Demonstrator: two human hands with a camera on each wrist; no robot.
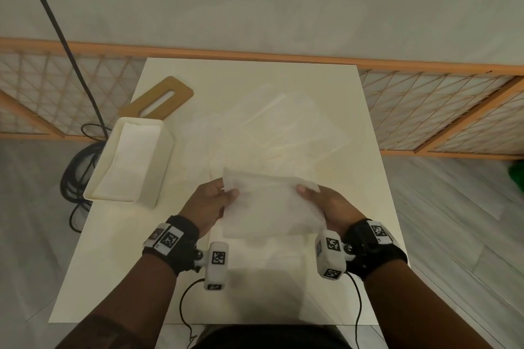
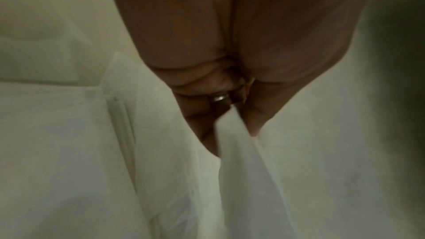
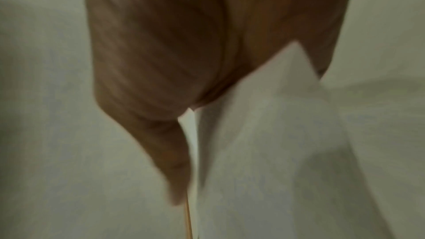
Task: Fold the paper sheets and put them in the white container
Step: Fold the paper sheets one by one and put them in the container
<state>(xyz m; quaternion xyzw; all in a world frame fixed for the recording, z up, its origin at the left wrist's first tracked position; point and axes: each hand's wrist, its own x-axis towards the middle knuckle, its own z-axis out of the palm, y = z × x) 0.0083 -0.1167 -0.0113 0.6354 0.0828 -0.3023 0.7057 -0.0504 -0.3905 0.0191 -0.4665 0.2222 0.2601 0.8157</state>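
I hold a thin white paper sheet (image 1: 269, 204) above the near middle of the table, its far edge raised. My left hand (image 1: 211, 201) pinches its left edge between thumb and fingers; the wrist view shows that left hand (image 2: 230, 115), a ring on one finger, with the paper sheet (image 2: 241, 179) clamped in it. My right hand (image 1: 323, 204) grips the right edge; up close the right hand (image 3: 184, 134) lies along the paper sheet (image 3: 264, 152). Several more translucent sheets (image 1: 272, 127) lie spread farther back. The white container (image 1: 158, 156) stands at the left, with folded paper (image 1: 127, 161) inside.
A brown board with a slot (image 1: 161, 99) lies behind the container at the table's (image 1: 141, 278) far left corner. Black cables (image 1: 76, 176) coil on the floor to the left. An orange wooden lattice frame (image 1: 425, 110) runs behind the table.
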